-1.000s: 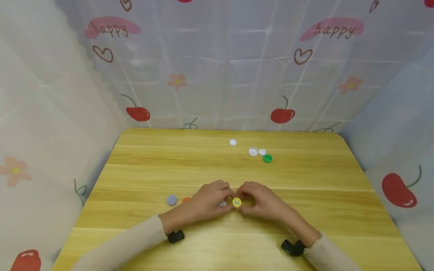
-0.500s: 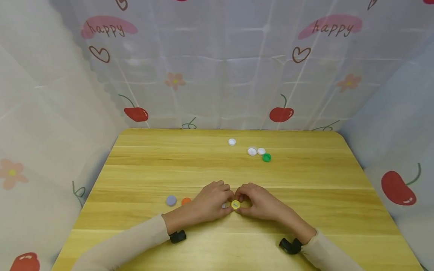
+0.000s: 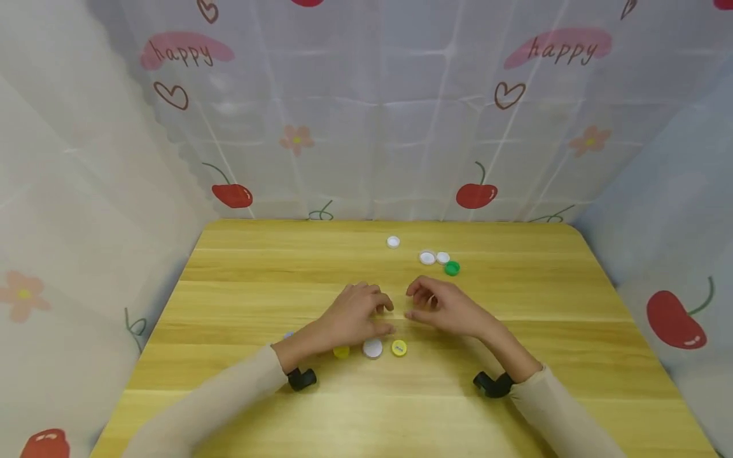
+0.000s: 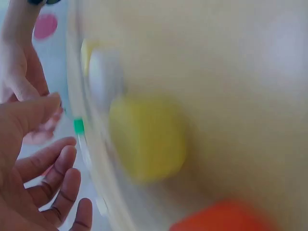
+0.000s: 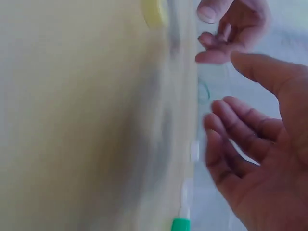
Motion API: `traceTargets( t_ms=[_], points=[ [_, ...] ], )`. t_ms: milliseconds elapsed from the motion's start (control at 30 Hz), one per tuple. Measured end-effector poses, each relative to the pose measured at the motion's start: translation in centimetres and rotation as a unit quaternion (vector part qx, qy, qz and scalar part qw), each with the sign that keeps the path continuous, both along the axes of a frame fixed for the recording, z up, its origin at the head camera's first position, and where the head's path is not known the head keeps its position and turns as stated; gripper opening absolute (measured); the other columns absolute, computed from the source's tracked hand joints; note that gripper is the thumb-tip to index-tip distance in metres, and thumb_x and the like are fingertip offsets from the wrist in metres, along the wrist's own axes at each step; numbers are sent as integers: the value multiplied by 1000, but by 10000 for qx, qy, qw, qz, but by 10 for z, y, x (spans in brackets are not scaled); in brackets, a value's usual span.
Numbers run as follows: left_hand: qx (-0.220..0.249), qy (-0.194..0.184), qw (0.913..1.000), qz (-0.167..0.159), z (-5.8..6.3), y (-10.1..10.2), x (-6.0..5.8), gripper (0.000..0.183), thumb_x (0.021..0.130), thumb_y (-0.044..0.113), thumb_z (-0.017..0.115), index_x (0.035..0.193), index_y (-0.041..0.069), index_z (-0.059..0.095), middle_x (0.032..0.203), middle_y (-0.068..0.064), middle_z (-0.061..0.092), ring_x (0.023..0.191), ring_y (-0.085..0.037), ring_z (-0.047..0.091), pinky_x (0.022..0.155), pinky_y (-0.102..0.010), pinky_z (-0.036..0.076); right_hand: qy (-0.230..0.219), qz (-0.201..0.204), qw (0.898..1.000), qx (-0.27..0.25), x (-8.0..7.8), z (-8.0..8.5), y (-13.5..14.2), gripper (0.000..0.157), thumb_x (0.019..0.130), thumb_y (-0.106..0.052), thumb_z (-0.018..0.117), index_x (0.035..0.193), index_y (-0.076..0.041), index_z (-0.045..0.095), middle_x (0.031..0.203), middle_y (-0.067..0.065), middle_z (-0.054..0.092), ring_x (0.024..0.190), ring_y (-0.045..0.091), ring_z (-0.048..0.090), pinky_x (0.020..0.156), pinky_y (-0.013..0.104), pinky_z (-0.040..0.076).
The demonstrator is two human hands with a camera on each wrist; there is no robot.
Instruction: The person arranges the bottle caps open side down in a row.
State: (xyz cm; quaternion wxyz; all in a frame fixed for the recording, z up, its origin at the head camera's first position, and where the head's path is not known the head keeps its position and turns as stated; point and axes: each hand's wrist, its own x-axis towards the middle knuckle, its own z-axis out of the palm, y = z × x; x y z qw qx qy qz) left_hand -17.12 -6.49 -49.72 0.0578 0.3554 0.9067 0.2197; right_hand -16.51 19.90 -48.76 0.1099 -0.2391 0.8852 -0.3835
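Note:
In the head view my left hand [image 3: 356, 315] hovers over the table, fingers loosely bent and holding nothing. Facing it, my right hand [image 3: 449, 308] is raised too, with a gap between thumb and fingers. Just in front of them lies a yellow bottle cap [image 3: 399, 348] with small print on top. To its left are a white cap [image 3: 373, 348] and another yellow cap [image 3: 341, 351]. A lavender cap [image 3: 288, 335] peeks out behind the left forearm. That arm hides an orange cap, which shows in the left wrist view as an orange shape [image 4: 224, 219].
Toward the back of the wooden table [image 3: 275, 267] lie a lone white cap [image 3: 392, 242], two more white caps [image 3: 427, 257] side by side, and a green cap [image 3: 452, 268] against them. A patterned curtain [image 3: 372, 127] closes off the back and sides.
Both hands have let go of the printed yellow cap, which stays on the table. They have lifted and moved away from me, uncovering the white cap and the other yellow one.

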Motion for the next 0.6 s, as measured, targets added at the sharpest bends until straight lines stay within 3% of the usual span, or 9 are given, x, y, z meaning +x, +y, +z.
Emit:
traceTargets(
  t_ms=[133,300,433,600],
  points=[
    [838,-719,9920,615,0,4,-42,28,97,32,82,117,13,79,106,-2,74,97,-18,67,85,-35,54,474,-697,9963,-157,-39,3,3,27,98,-28,81,115,-9,73,101,2,73,95,20,67,81,34,53],
    [1405,-1381,9724,1251,-7,17,-89,22,105,17,68,125,9,74,114,-7,73,103,-23,70,92,-40,59,541,-1215,9910,-156,-83,-2,-3,29,98,-24,80,119,-4,75,116,14,74,113,36,67,102,55,54],
    [1400,-1250,9686,1628,-14,29,-113,30,105,15,68,133,5,69,124,-12,70,115,-28,69,101,-44,58,388,-1473,9883,51,-103,-12,-9,35,98,-26,80,125,-4,73,125,18,72,124,40,64,113,61,47],
    [992,-933,9710,1966,-18,38,-128,39,105,19,70,141,6,67,130,-13,67,119,-29,66,105,-44,56,158,-1578,9855,600,-118,-18,-15,46,97,-31,81,135,-6,69,133,17,72,132,39,62,120,75,24]
  ],
)
